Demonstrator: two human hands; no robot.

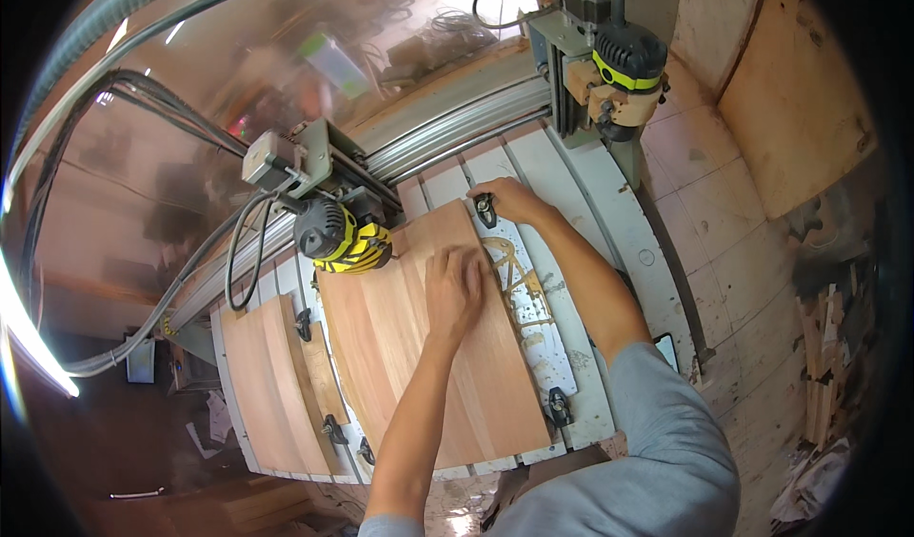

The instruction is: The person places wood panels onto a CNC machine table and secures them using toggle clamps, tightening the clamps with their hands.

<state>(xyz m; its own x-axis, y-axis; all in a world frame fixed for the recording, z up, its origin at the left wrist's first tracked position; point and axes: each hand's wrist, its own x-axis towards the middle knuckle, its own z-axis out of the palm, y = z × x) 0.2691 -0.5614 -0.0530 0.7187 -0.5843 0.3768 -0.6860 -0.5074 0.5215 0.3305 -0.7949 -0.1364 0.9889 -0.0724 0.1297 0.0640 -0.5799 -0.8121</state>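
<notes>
A wide wooden board (419, 347) lies on the slotted bed of a router machine. My left hand (455, 289) rests on the board's upper right part, its fingers laid on the wood and a little blurred. At the board's far right corner my right hand (514, 201) grips a black hold-down clamp (486, 211) with its fingertips. A similar black clamp (558, 407) sits at the near right edge of the board. A yellow-and-black router (343, 239) hangs above the board's far left corner.
A second router (628, 75) hangs at the far right on the metal gantry rail (466, 123). Another wooden board (271, 385) lies on the left of the bed, with black clamps (333, 430) beside it. A cut-up white sheet (533, 328) borders the big board. Wood offcuts (824, 366) stand at right.
</notes>
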